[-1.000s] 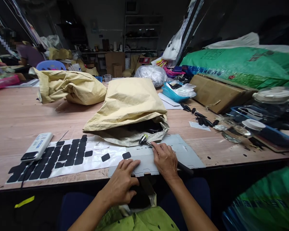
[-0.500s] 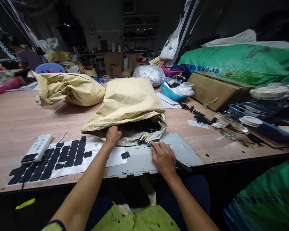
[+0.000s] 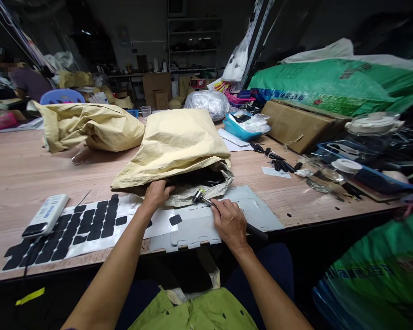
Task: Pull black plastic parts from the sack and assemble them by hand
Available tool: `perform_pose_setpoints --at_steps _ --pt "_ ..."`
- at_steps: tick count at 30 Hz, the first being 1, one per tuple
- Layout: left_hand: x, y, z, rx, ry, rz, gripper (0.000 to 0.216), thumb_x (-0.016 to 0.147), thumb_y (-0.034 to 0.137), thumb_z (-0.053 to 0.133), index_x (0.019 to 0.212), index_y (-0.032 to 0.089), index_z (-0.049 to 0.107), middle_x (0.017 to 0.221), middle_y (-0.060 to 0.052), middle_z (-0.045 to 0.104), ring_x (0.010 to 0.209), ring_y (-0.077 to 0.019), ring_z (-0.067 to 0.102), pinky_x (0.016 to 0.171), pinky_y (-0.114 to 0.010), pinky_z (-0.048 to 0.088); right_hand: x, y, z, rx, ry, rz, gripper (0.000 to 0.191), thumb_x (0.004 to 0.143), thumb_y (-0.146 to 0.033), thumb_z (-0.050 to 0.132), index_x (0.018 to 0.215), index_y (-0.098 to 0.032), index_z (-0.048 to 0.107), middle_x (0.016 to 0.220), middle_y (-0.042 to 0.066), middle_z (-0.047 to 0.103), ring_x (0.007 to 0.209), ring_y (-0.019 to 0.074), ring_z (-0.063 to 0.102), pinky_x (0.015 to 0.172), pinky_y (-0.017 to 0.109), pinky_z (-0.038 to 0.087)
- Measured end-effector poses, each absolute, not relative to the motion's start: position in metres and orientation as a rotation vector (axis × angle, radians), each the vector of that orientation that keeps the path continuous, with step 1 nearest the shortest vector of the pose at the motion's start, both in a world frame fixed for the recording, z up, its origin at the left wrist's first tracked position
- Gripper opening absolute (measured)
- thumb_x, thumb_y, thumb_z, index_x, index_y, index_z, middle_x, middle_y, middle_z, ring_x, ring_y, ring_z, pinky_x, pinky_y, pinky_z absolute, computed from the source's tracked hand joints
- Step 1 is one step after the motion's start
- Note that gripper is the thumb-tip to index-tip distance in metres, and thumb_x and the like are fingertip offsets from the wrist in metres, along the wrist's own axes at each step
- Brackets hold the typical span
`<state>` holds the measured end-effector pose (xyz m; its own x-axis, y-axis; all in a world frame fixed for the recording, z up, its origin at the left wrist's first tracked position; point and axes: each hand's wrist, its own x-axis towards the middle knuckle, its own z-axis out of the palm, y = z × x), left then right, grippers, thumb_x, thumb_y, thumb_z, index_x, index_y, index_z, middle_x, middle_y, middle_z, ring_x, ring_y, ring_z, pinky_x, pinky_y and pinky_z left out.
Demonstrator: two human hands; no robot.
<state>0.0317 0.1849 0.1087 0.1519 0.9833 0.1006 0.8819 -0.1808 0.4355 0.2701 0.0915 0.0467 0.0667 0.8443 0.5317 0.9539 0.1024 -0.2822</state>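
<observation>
At the open mouth of a pale yellow sack (image 3: 187,133) is my left hand (image 3: 155,195). Its fingers curl inward at the mouth's lower left, partly hidden, and what they hold cannot be made out. Dark, shiny contents show inside the sack. My right hand (image 3: 230,222) is wrapped round a small hammer (image 3: 206,200) with a metal head, a yellowish tip and a black grip. The hammer's head lies close to the sack's lower lip, above a grey board (image 3: 192,238). Left of the board, a white sheet (image 3: 124,233) carries rows of black rounded-square stickers (image 3: 86,224).
A white device with a cable (image 3: 46,215) rests at the left. Behind lies another yellow sack (image 3: 92,126). To the right are black-handled pieces (image 3: 278,160), a cardboard box (image 3: 299,123), a blue tray (image 3: 244,126) and a lidded jar (image 3: 371,130). A person (image 3: 27,82) sits far left.
The whole view has shifted slightly, so things appear farther left. My left hand's fingers sit a little differently at the sack's mouth. My right hand keeps hold of the hammer.
</observation>
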Motion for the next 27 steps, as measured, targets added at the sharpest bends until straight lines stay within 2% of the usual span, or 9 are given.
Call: perform_pose_setpoints --at_steps 5,11,16,21,27 --pt "0.042 0.131 0.092 2.448 1.523 0.587 0.015 0.089 0.034 0.064 0.096 0.022 0.07 0.092 -0.005 0.066 0.09 -0.0227 0.054 0.079 -0.035 0.04 0.271 0.091 0.044 -1.754 -1.784 -0.256 0.025 0.091 -0.023 0.055 0.111 -0.023 0.07 0.09 0.004 0.065 0.083 0.019 0.05 0.077 0.031 0.037" --pt "0.041 0.122 0.071 2.199 1.485 0.738 0.018 0.081 0.029 0.072 0.099 0.023 0.073 0.089 -0.003 0.064 0.088 -0.0212 0.052 0.082 -0.035 0.04 0.274 0.091 0.047 -1.734 -1.764 -0.189 0.029 0.092 -0.022 0.052 0.115 -0.024 0.07 0.09 0.004 0.067 0.084 0.0195 0.054 0.077 0.031 0.041" --pt "0.039 0.125 0.078 2.078 1.464 0.733 0.014 0.077 0.025 0.074 0.09 0.022 0.073 0.086 -0.002 0.065 0.085 -0.0197 0.052 0.08 -0.033 0.042 0.263 0.072 0.061 -1.543 -1.685 0.046 0.034 0.097 -0.025 0.046 0.125 -0.024 0.065 0.102 0.005 0.069 0.095 0.0178 0.062 0.086 0.03 0.049" --pt "0.043 0.125 0.083 2.006 1.545 0.672 0.015 0.074 0.022 0.074 0.089 0.023 0.072 0.091 -0.001 0.068 0.091 -0.0201 0.055 0.086 -0.033 0.041 0.242 0.053 0.077 -1.41 -1.717 0.359 0.033 0.097 -0.026 0.046 0.125 -0.025 0.064 0.11 0.005 0.07 0.102 0.0167 0.065 0.091 0.03 0.052" --pt "0.046 0.128 0.083 2.003 1.595 0.601 0.012 0.073 0.022 0.075 0.084 0.022 0.071 0.093 -0.001 0.068 0.094 -0.0209 0.057 0.084 -0.033 0.041 0.225 0.05 0.079 -1.368 -1.767 0.407 0.037 0.098 -0.026 0.042 0.13 -0.025 0.061 0.108 0.007 0.069 0.1 0.0166 0.065 0.089 0.029 0.052"
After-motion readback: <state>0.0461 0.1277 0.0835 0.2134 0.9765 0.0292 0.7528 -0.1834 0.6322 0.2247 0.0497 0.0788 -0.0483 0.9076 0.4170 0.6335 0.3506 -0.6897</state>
